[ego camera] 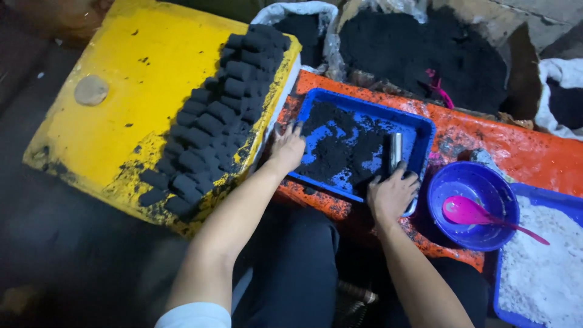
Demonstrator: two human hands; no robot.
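Gripping a short metal tube that stood upright in black powder, the right hand had its fingers closed around the tube's lower end, as if pressing it down to pack the powder inside. The left hand lay flat on the near left corner of a shallow blue tray, fingers spread and holding nothing, apparently steadying the tray against that push. The tray held a loose, patchy layer of black powder, with bare blue showing through. It sat on an orange bench just in front of the person.

To the left, a yellow slab carried neat rows of small black pressed blocks along its right edge, close enough for the left hand to reach. Behind the tray, open sacks were heaped with more black powder. To the right stood a purple bowl with a pink spoon resting in it, and beside that, a second blue tray filled with white powder.
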